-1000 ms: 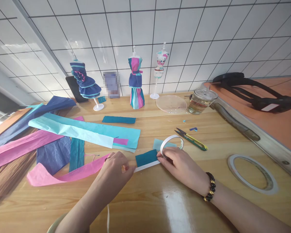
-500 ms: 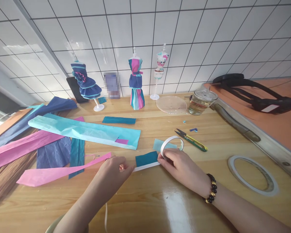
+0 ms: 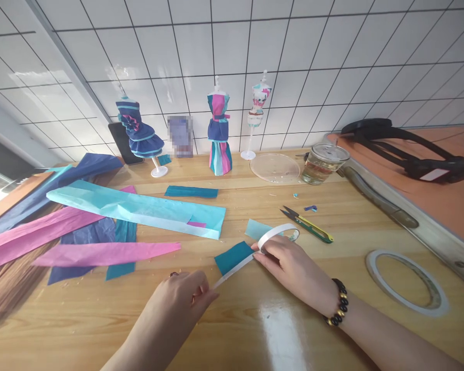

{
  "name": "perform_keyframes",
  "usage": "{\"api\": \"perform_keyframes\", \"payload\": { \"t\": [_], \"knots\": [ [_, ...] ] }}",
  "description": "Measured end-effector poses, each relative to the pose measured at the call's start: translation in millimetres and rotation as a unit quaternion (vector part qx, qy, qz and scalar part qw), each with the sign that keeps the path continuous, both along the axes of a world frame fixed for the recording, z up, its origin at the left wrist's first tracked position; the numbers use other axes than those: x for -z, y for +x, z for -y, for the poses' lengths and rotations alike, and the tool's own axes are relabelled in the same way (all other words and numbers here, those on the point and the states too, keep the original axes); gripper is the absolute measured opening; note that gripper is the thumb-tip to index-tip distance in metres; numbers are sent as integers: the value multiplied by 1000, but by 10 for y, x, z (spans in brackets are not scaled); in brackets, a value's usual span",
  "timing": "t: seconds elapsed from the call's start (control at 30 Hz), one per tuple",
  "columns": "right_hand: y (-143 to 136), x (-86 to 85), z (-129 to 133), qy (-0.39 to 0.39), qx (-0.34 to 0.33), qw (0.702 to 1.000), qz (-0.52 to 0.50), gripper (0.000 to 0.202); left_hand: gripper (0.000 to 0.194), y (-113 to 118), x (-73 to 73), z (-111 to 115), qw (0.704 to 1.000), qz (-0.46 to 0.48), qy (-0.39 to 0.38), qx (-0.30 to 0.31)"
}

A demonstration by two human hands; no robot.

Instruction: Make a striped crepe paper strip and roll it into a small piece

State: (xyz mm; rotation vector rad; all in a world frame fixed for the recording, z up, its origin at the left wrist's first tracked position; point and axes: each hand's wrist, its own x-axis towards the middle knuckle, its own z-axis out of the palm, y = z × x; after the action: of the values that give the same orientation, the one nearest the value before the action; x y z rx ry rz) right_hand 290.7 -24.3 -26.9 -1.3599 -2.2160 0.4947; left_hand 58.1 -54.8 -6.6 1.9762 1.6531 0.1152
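My left hand (image 3: 187, 296) is closed, its thumb and finger pinching the free end of a white tape strip (image 3: 234, 270). That strip runs along the near edge of a small teal crepe paper piece (image 3: 234, 256), which lies tilted on the table. At the strip's other end, my right hand (image 3: 288, 260) grips a roll of white tape (image 3: 274, 234), standing up from the fingers. Partly behind the roll lies a light blue paper piece (image 3: 257, 229). A pink paper strip (image 3: 112, 254) lies left of my left hand, apart from it.
Yellow-green thread snips (image 3: 309, 225) lie beyond my right hand, and a larger tape roll (image 3: 406, 282) lies to its right. A lidded glass (image 3: 322, 164) and dressed mini mannequins (image 3: 218, 131) stand at the back. Crepe paper strips (image 3: 139, 206) spread over the left side.
My left hand has moved down and slightly left with the tape end. The teal piece and tape have turned to a steeper slant. The pink strip's tip has dropped to lie more level.
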Motion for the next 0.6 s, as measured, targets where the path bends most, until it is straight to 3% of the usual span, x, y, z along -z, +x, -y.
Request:
{"api": "perform_keyframes", "payload": {
  "t": [0.17,0.27,0.37,0.43,0.6],
  "knots": [
    [22,-18,-8,112,-30,993,-4,14,21,-60,57,145,999,19,47,18],
    [9,-63,-4,188,-33,982,-12,13,22,-118,59,141,997,58,41,-32],
    [0,-73,-4,245,-38,969,-1,17,45,-152,40,61,987,139,40,-75],
    [1,-56,-14,275,-49,960,1,21,54,-136,14,-14,976,208,27,-63],
    [-13,-10,-35,314,-75,946,-5,27,26,27,-64,-205,942,327,-75,-12]
  ]
}}
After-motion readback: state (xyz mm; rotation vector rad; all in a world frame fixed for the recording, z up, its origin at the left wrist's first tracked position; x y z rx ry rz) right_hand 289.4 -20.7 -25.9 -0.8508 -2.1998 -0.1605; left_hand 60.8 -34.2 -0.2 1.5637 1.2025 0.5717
